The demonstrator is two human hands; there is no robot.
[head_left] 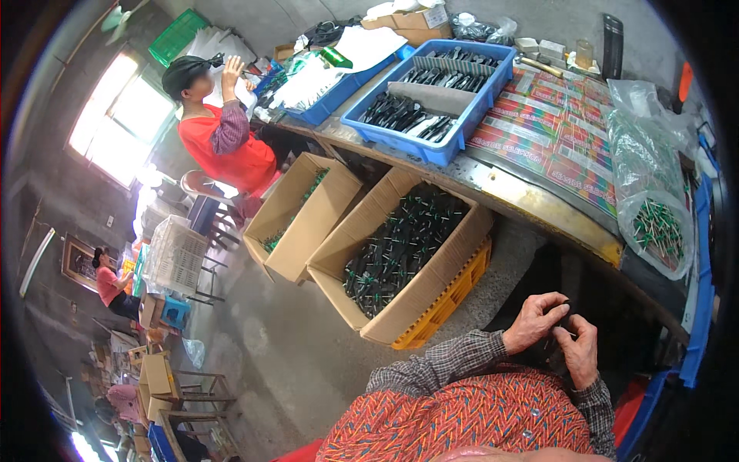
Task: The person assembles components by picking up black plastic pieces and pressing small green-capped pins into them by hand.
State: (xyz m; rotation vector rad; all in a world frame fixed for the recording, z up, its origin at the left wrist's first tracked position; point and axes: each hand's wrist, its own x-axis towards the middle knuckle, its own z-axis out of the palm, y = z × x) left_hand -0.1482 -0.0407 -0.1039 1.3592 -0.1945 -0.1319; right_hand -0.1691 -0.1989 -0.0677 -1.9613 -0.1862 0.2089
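My left hand and my right hand meet close in front of my body at the lower right, fingers bent and pinched together. Between the fingertips is a small black piece; its exact kind is hard to make out against the dark background. To the left of my hands stands an open cardboard box, filled with black parts that have green bits among them. A clear plastic bag on the bench to the right holds thin green-and-pale sticks.
The box rests on a yellow crate; a second cardboard box stands beside it. On the workbench, a divided blue tray holds black parts, next to printed cardboard. Blue panels edge the right. A person in red sits at the bench's far end.
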